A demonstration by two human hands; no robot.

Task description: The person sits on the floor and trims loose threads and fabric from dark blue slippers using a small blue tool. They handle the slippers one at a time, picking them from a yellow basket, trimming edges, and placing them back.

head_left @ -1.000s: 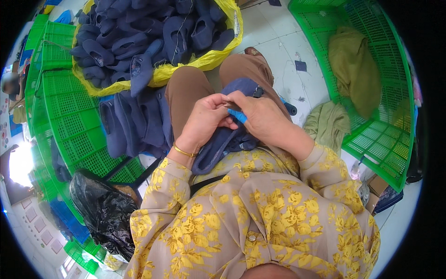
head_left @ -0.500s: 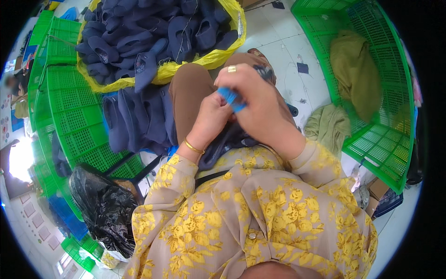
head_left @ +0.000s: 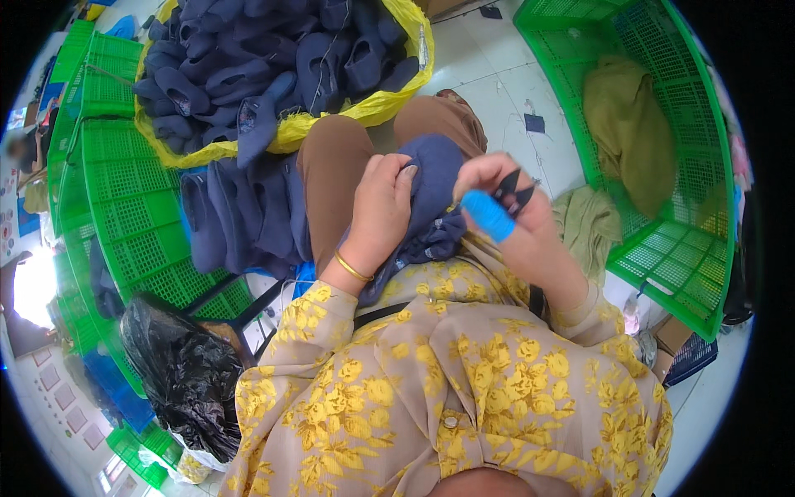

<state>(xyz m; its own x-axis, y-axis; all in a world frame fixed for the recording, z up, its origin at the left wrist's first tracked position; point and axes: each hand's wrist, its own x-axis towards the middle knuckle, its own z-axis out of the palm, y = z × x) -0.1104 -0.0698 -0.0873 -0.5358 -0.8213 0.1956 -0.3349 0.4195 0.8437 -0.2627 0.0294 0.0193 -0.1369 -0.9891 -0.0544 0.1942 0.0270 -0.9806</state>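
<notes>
A dark blue fabric piece (head_left: 436, 192) lies across my lap. My left hand (head_left: 378, 209) grips its left side, a gold bangle on the wrist. My right hand (head_left: 507, 215) sits just right of the fabric, holding small black thread snips (head_left: 508, 189); its index finger is wrapped in blue tape. A thin thread seems to run from the snips to the fabric.
A yellow-lined pile of dark blue pieces (head_left: 273, 58) lies ahead. More blue pieces (head_left: 240, 215) are stacked on a green crate (head_left: 124, 215) at left. A green basket (head_left: 662, 166) with olive cloth stands at right. A black plastic bag (head_left: 182, 373) sits lower left.
My right hand has come away from the fabric toward the right with the snips. My left hand has shifted its hold on the blue piece, which sits lower on my lap.
</notes>
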